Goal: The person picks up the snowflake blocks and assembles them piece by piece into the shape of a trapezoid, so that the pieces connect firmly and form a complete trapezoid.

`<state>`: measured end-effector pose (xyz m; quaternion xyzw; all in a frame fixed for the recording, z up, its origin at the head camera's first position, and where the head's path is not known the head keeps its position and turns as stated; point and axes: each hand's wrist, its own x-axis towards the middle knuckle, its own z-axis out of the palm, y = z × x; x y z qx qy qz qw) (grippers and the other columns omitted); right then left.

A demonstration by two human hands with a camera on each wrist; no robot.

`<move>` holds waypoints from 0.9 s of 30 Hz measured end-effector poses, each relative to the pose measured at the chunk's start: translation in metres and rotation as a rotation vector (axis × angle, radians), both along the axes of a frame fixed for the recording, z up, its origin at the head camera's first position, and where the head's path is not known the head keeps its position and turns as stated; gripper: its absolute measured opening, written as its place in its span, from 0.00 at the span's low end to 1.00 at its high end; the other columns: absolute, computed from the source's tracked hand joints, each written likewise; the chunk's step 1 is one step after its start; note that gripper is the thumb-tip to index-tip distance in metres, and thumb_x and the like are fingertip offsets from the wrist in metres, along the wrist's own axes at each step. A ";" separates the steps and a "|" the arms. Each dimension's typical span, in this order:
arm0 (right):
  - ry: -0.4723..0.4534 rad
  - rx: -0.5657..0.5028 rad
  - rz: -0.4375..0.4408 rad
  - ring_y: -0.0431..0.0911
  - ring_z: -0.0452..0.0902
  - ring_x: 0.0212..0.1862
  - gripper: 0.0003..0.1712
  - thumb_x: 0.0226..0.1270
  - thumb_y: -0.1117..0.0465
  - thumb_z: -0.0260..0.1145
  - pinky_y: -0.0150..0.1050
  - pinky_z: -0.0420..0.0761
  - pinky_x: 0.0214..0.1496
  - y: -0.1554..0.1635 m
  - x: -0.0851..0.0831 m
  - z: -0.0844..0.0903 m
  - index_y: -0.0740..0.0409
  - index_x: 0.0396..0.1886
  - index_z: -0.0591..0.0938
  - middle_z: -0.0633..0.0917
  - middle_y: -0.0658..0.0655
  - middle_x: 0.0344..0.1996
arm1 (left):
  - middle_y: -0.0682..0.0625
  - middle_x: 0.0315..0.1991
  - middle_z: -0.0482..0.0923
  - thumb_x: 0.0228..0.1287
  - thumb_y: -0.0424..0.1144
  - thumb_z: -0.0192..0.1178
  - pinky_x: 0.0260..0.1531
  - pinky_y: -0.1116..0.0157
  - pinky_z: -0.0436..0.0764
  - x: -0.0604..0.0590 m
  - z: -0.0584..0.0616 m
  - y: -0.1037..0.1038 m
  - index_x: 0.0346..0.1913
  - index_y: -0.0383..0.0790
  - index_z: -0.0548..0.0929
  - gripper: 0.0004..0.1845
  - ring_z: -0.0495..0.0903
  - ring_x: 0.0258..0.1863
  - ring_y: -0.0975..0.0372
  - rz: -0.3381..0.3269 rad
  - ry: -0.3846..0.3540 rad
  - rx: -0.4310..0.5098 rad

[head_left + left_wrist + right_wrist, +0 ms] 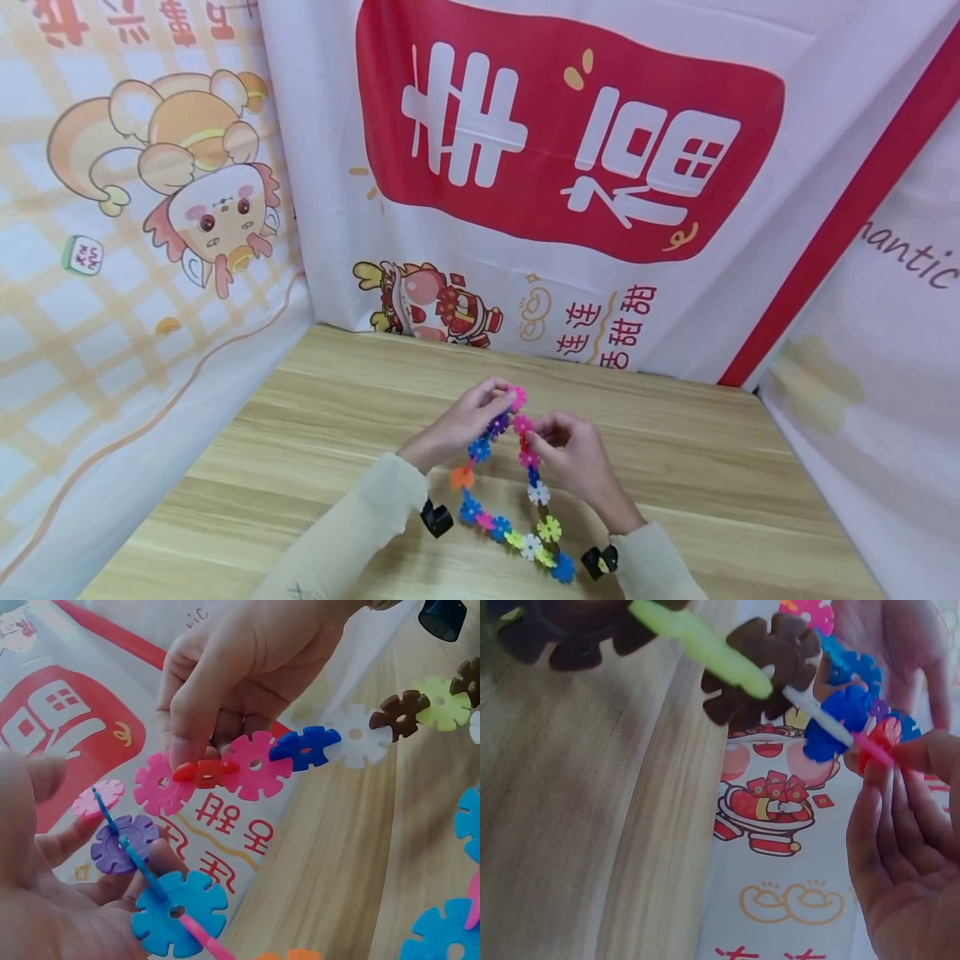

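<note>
Printed cloths with a red banner point(570, 133) and cartoon figures wall in a pale wooden bench point(315, 417). Above it, a loop of coloured snowflake discs point(517, 483) hangs between both hands, its lower end on the bench. The left hand point(457, 429) pinches the pink and purple discs at the top; the right hand point(573, 458) pinches the red disc point(201, 772) beside them.
</note>
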<state>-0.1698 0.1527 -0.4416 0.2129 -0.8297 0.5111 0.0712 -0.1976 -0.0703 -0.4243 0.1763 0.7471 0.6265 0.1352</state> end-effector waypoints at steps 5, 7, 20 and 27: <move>0.115 0.060 -0.069 0.37 0.83 0.31 0.02 0.69 0.66 0.74 0.31 0.88 0.36 -0.006 0.001 0.002 0.57 0.35 0.87 0.89 0.48 0.30 | 0.44 0.50 0.78 0.88 0.50 0.41 0.38 0.63 0.83 0.000 -0.001 0.004 0.60 0.44 0.73 0.16 0.80 0.37 0.58 0.049 0.036 0.054; 0.135 0.072 -0.084 0.36 0.82 0.31 0.03 0.68 0.67 0.74 0.31 0.87 0.36 -0.009 0.002 0.003 0.56 0.35 0.87 0.89 0.48 0.30 | 0.44 0.46 0.78 0.89 0.49 0.41 0.36 0.63 0.82 0.001 -0.001 0.005 0.58 0.43 0.72 0.15 0.79 0.34 0.58 0.051 0.033 0.050; 0.152 0.123 -0.098 0.35 0.82 0.30 0.03 0.67 0.67 0.74 0.28 0.86 0.35 -0.013 0.002 0.000 0.57 0.35 0.87 0.89 0.48 0.30 | 0.45 0.38 0.79 0.88 0.45 0.44 0.34 0.65 0.82 0.002 0.002 0.008 0.51 0.40 0.71 0.12 0.81 0.32 0.58 0.078 0.041 -0.046; 0.167 0.113 -0.115 0.35 0.81 0.29 0.09 0.63 0.71 0.74 0.28 0.86 0.32 -0.014 0.002 0.000 0.53 0.33 0.87 0.89 0.47 0.28 | 0.46 0.37 0.80 0.86 0.44 0.49 0.32 0.65 0.83 0.002 0.004 0.009 0.46 0.40 0.73 0.11 0.82 0.33 0.59 0.092 0.083 -0.105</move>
